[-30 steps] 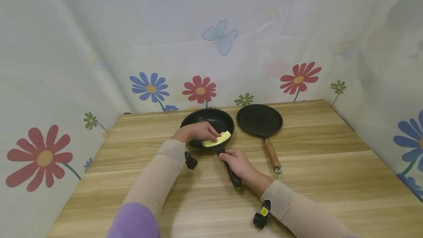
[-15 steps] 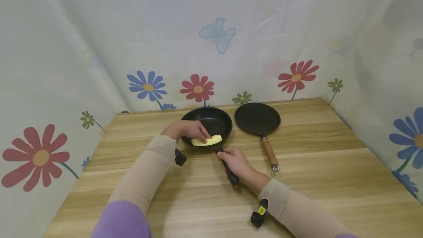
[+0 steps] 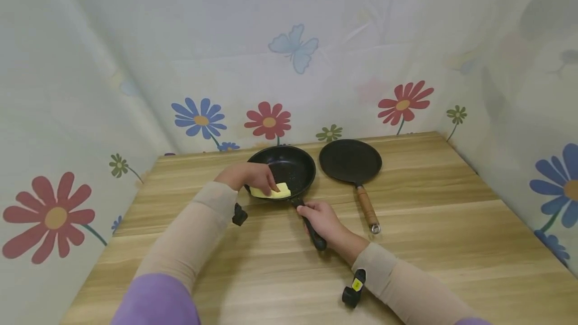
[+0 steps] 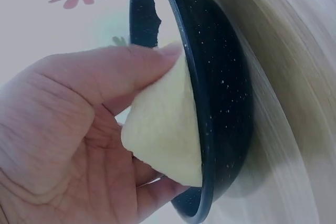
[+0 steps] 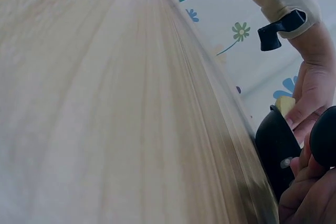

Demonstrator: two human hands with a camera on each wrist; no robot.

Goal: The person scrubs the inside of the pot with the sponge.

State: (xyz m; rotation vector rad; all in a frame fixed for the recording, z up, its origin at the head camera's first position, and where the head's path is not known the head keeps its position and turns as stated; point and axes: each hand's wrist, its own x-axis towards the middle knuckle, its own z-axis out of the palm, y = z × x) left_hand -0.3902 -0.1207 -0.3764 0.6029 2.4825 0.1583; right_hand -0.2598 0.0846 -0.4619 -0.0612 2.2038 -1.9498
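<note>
A black frying pan (image 3: 293, 167) with a black handle (image 3: 317, 240) rests on the wooden table. My left hand (image 3: 255, 177) pinches a pale yellow sponge cloth (image 3: 281, 192) against the pan's near inner wall. In the left wrist view the thumb lies over the folded yellow cloth (image 4: 165, 124), beside the rim of the speckled pan (image 4: 226, 77); some fingertips are hidden. My right hand (image 3: 324, 220) grips the pan's handle close to the bowl. The right wrist view shows the curled right hand (image 5: 310, 192) at its lower right corner.
A flat black griddle pan (image 3: 350, 160) with a wooden handle (image 3: 368, 208) lies just right of the frying pan. The wooden table (image 3: 420, 224) meets a flower-patterned curtain (image 3: 226, 24) at the back and sides.
My left hand has slid the yellow cloth leftward along the pan's near inner side. The right hand keeps its hold on the handle, and the pan stays in about the same place.
</note>
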